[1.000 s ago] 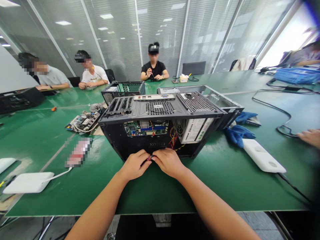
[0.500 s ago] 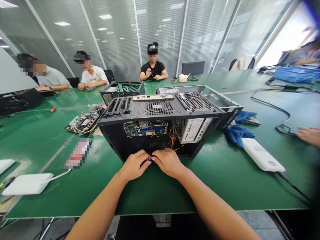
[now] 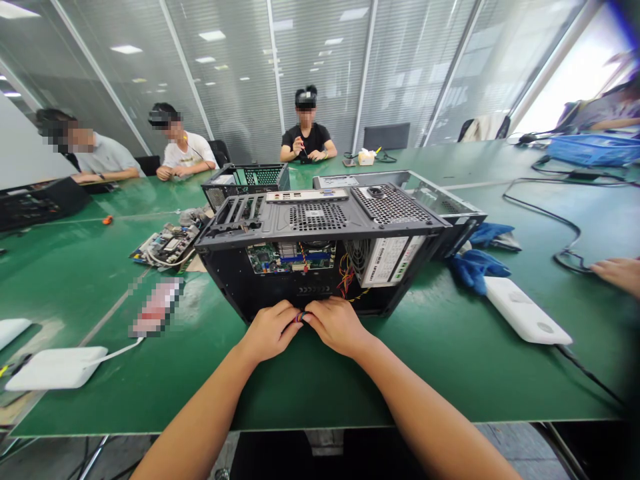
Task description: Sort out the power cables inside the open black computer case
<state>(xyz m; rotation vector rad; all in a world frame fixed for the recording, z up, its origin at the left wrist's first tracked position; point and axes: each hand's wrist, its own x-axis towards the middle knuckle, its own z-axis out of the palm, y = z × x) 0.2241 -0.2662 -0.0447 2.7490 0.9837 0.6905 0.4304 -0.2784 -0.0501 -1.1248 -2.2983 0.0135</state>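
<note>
An opened black computer case [image 3: 280,291] stands on the green table, its rear panel facing up. Through its side show a motherboard [image 3: 270,259], a power supply [image 3: 390,260] with a white label, and red and yellow wires [image 3: 345,277]. At the case's near lower edge, my left hand [image 3: 270,328] and my right hand [image 3: 334,325] meet, fingers bent. Between their fingertips both pinch a short bundle of coloured cables [image 3: 301,317]. Most of that bundle is hidden by the fingers.
Left of the case lie a loose circuit board [image 3: 170,245] and a white power bank [image 3: 57,368] with a cord. Blue gloves [image 3: 480,269] and a white power strip [image 3: 525,310] are on the right. Another person's hand [image 3: 617,272] rests at the right edge; co-workers sit opposite.
</note>
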